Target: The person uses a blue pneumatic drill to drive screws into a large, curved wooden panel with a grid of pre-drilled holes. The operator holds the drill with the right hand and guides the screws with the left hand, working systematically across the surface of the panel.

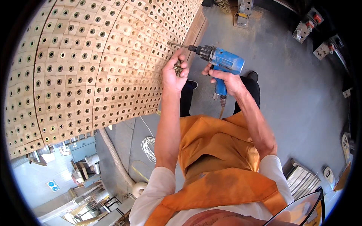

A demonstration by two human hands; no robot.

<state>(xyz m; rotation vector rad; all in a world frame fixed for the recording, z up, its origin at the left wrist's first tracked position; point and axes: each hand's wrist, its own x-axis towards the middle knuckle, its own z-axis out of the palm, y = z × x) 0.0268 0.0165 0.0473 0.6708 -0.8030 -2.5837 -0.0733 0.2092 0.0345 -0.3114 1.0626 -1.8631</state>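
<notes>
Right hand (228, 81) had its fingers wrapped round the grip (220, 89) of a blue power driver (228, 61), upper centre of frame. Left hand (174, 76) sat half-curled, holding small brassy pieces (178, 68) below the driver's long bit (179, 45). Bit pointed at drilled wood blocks (113, 45), upper left; I couldn't tell if touching.

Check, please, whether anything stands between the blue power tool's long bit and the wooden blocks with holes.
Nothing visible stands between the long bit and the wooden blocks. The left hand, holding small metal pieces, is close to the bit but not before its tip. Whether the tip touches the blocks, I cannot tell.
</notes>
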